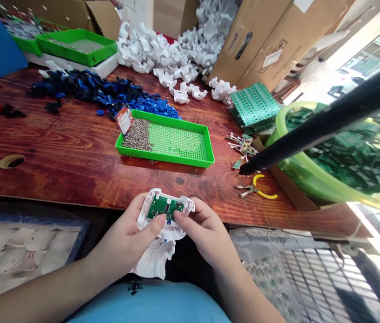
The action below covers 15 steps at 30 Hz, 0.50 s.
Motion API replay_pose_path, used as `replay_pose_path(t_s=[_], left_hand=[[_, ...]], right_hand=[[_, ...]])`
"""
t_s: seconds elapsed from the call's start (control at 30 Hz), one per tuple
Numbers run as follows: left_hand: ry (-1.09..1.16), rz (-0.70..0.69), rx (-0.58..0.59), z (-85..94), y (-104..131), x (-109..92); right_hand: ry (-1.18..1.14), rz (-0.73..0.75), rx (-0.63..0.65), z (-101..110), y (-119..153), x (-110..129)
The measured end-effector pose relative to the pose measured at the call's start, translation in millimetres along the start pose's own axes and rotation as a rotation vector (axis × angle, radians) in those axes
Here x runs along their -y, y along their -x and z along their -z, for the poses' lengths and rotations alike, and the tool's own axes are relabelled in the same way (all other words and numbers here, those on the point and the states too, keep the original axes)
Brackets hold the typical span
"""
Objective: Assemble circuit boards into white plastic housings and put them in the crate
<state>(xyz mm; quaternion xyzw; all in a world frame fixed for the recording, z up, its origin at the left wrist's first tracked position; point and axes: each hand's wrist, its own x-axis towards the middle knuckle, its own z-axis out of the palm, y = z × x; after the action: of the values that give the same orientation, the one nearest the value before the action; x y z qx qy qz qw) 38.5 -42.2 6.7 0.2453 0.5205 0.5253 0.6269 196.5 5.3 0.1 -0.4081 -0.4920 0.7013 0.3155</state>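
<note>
A white plastic housing (176, 234) is held between my two hands just off the table's front edge. Inside it lies a green circuit board (156, 207) with small components. My left hand (139, 229) grips the housing's left side, its thumb pressing the board's lower edge. On the other side my right hand (203, 226) is wrapped round the housing, thumb tip on the board's right part. Below, a further white plastic piece (151, 262) shows near my lap; whether it joins the housing I cannot tell.
Ahead stands a green tray (163, 157) of screws. Yellow-handled cutters (257, 188) lie right, below a black bar (311, 121) crossing the view. Behind are blue and black parts (109, 92), white shells (163, 49), stacked circuit panels (255, 105) and a yellow-green basin (280, 134).
</note>
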Motion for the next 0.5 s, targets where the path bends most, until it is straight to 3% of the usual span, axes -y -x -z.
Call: replay_pose_path(t_s=[0.07,0.17,0.3,0.33,0.37,0.5], left_hand=[[0.104,0.081,0.031,5.2,-7.9,-9.4],[0.227,0.098,0.057,20.6,-19.1,-25.2],[0.290,0.018,-0.067,41.7,-27.4,-39.5],[0.298,0.013,-0.099,45.3,-28.6,-40.9],[0.301,0.011,-0.126,48.0,-29.8,-41.4],[0.305,0.036,-0.176,52.8,-35.0,-38.9]], right_hand=[[0.083,0.033,0.030,1.6,-5.9,7.6],[0.337,0.226,-0.099,0.8,-23.8,28.6],[0.988,0.427,-0.216,-11.5,-78.1,74.0],[1.246,0.405,-0.235,-15.2,-98.1,87.2],[1.340,0.372,-0.259,-18.5,-120.2,100.0],[1.529,0.195,-0.303,-23.9,-215.1,136.9]])
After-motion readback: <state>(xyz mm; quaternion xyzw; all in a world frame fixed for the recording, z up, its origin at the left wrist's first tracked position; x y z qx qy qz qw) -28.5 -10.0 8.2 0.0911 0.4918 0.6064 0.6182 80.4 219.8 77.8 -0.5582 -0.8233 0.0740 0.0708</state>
